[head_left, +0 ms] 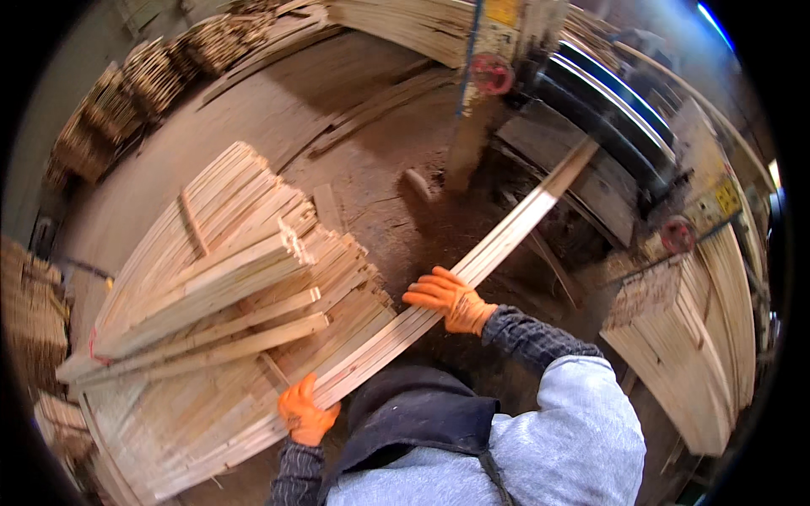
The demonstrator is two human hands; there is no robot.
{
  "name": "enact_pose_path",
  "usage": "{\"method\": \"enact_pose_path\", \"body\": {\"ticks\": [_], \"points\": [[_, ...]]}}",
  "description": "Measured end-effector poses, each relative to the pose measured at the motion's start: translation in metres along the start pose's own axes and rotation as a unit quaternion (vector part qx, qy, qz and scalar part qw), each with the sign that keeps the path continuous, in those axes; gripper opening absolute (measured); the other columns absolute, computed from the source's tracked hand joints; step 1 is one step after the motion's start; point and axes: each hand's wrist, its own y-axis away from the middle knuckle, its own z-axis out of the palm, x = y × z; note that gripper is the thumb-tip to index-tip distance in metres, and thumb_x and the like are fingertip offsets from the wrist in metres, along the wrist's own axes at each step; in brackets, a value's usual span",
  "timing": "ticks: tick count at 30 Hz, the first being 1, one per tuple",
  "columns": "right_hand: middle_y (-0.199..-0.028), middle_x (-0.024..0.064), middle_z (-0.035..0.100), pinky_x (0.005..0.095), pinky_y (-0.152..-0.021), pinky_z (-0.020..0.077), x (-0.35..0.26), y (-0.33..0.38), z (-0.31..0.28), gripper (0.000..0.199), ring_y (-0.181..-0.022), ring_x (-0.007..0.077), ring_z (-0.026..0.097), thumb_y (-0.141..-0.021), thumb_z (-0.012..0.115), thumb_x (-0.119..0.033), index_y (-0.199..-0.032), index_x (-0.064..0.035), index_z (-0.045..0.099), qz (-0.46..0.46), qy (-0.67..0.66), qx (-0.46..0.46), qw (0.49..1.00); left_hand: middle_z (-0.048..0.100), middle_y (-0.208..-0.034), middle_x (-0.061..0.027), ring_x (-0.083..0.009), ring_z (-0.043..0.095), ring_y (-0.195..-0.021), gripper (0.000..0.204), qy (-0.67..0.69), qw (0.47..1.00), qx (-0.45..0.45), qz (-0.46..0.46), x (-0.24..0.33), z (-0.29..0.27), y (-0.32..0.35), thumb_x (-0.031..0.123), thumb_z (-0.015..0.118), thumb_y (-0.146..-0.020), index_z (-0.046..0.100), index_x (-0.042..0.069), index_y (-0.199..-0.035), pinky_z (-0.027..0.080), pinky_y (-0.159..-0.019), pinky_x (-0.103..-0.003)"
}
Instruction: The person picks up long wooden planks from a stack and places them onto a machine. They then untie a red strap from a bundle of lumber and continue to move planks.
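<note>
Both my hands wear orange gloves. My right hand (447,299) lies on top of a bundle of long pale wooden slats (506,236) that runs from the sawing machine (607,110) at the upper right down to the lower left. My left hand (304,413) grips the near end of the same slats from below. The near end of the slats lies over a big stack of cut slats (228,287) on my left.
More slat stacks stand at the right (700,346), along the far wall (152,76) and at the left edge (29,312). The machine has red handwheels (492,74). Sawdust covers the floor (380,185). Loose boards lie near the machine's base.
</note>
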Motion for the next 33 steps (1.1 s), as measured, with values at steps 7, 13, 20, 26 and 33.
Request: {"method": "enact_pose_path", "body": {"ticks": [7, 13, 20, 26, 33], "points": [[-0.139, 0.0078, 0.065, 0.0495, -0.119, 0.0391, -0.073, -0.050, 0.014, 0.091, -0.128, 0.0288, 0.062, -0.067, 0.071, -0.007, -0.154, -0.0205, 0.051, -0.125, -0.080, -0.053, 0.988, 0.072, -0.110, -0.0192, -0.0398, 0.068, -0.101, 0.081, 0.109, 0.993, -0.038, 0.029, 0.051, 0.024, -0.045, 0.030, 0.087, -0.064, 0.059, 0.004, -0.136, 0.053, -0.090, -0.049], [-0.130, 0.0084, 0.069, 0.0495, -0.117, 0.0423, -0.038, -0.042, 0.007, 0.090, -0.121, 0.0294, 0.066, -0.060, 0.076, -0.003, -0.146, -0.0193, 0.056, -0.086, -0.059, -0.091, 0.990, 0.072, -0.120, -0.0176, -0.0357, 0.068, -0.109, 0.092, 0.034, 0.996, -0.058, -0.057, 0.002, -0.032, 0.019, 0.044, 0.092, -0.064, 0.059, 0.004, -0.140, 0.051, -0.100, -0.048], [-0.134, 0.0094, 0.068, 0.0489, -0.120, 0.0389, 0.024, -0.023, -0.032, 0.092, -0.127, 0.0334, 0.061, -0.054, 0.085, -0.006, -0.142, -0.0198, 0.061, 0.069, 0.054, -0.196, 0.977, 0.070, -0.104, -0.0168, -0.0366, 0.066, -0.101, 0.089, -0.126, 0.979, -0.084, -0.135, -0.124, -0.099, 0.117, 0.041, 0.093, -0.058, 0.062, 0.005, -0.133, 0.050, -0.098, -0.049], [-0.120, 0.0149, 0.078, 0.0433, -0.101, 0.0562, -0.002, -0.082, -0.030, 0.051, -0.117, 0.0304, 0.073, -0.083, 0.077, -0.019, -0.133, -0.0099, 0.070, 0.145, -0.326, -0.179, 0.917, 0.070, -0.095, -0.0125, -0.0354, 0.067, -0.094, 0.060, -0.110, 0.984, -0.070, -0.124, -0.105, -0.080, 0.088, 0.030, 0.090, -0.057, 0.063, 0.011, -0.108, 0.050, -0.094, -0.047], [-0.132, 0.0212, 0.070, 0.0441, -0.107, 0.0525, -0.101, -0.195, 0.024, 0.056, -0.123, 0.0369, 0.067, -0.086, 0.071, -0.026, -0.140, -0.0103, 0.064, -0.054, -0.215, -0.263, 0.939, 0.074, -0.111, -0.0123, -0.0324, 0.069, -0.107, 0.085, 0.009, 0.993, -0.092, -0.079, -0.070, -0.048, 0.057, 0.041, 0.092, -0.061, 0.065, 0.008, -0.134, 0.046, -0.108, -0.048]]}}
